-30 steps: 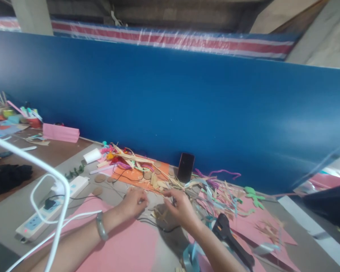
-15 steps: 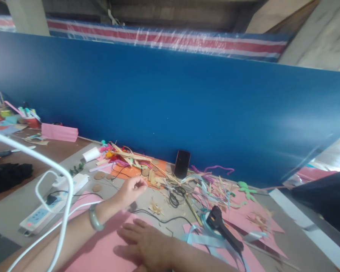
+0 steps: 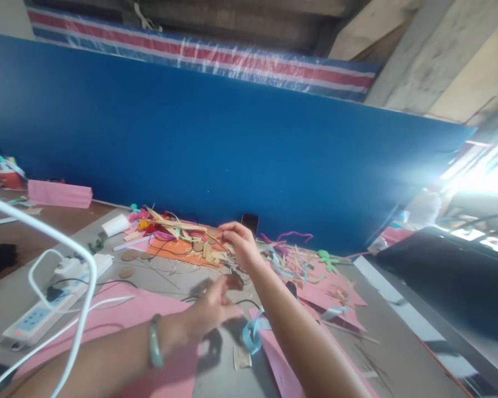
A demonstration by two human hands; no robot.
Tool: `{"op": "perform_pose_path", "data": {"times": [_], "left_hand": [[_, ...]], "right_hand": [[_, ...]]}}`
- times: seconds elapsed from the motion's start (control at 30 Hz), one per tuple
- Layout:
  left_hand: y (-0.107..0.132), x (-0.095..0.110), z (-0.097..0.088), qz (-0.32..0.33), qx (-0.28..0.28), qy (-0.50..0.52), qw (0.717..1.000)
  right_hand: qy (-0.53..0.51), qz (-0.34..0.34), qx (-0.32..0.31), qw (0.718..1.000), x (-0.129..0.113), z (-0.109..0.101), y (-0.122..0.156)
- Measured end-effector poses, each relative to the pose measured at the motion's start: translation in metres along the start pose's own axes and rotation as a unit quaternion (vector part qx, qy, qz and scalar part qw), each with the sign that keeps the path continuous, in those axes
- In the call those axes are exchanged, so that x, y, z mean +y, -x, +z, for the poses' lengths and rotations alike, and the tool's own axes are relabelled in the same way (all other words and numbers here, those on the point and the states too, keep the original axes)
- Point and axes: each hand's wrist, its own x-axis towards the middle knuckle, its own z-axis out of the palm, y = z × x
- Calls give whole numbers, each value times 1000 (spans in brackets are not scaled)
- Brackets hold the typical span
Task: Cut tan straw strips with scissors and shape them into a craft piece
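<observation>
My right hand (image 3: 241, 244) reaches over the craft scraps at the back of the table, fingers stretched left toward the straw-coloured strips (image 3: 178, 224). I cannot make out anything held in it. Lower down, my left hand (image 3: 216, 303), with a pale green bangle (image 3: 155, 341) on the wrist, hovers above the table, fingers curved and apart from the thumb. Just past its fingertips, partly hidden, lie the scissors (image 3: 235, 274). Pink paper (image 3: 166, 376) lies beneath the left forearm. A loop of light blue ribbon (image 3: 253, 334) rests right of that hand.
A white power strip (image 3: 58, 304) with cables lies left, and a white cable (image 3: 77, 243) arcs across the foreground. A phone (image 3: 249, 222) leans on the blue partition (image 3: 216, 143). Wooden discs (image 3: 128, 255), an orange sheet (image 3: 170, 251) and a white cup (image 3: 115, 225) sit at the back left.
My right hand has lifted off the pink paper and reached forward to the scraps. The left hand has moved right and nearer me. The view has shifted rightward.
</observation>
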Motion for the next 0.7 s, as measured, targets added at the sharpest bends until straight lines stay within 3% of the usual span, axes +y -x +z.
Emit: {"op": "perform_pose_path", "data": {"times": [0.07, 0.13, 0.2, 0.3, 0.4, 0.5, 0.6, 0.7], "left_hand": [[-16, -11, 17, -20, -133, 24, 991], [-28, -22, 28, -7, -220, 8, 975], [-31, -32, 31, 12, -231, -79, 970], [-21, -43, 20, -49, -233, -216, 947], [-3, -46, 0, 61, -173, -412, 893], [13, -45, -18, 152, -194, -519, 818], [25, -39, -29, 197, -224, -586, 754], [32, -30, -33, 192, -240, -617, 724]], "right_hand": [[-28, -12, 31, 999, -16, 5, -6], [-41, -16, 38, 998, -33, 8, -5], [-21, -8, 21, 1000, -48, 4, 2], [141, 25, -32, 989, -68, -16, 24], [358, 38, -125, 925, -81, -48, 61], [486, 77, -201, 847, -83, -77, 116], [577, 113, -190, 786, -73, -91, 181], [589, 79, -132, 793, -54, -94, 243]]}}
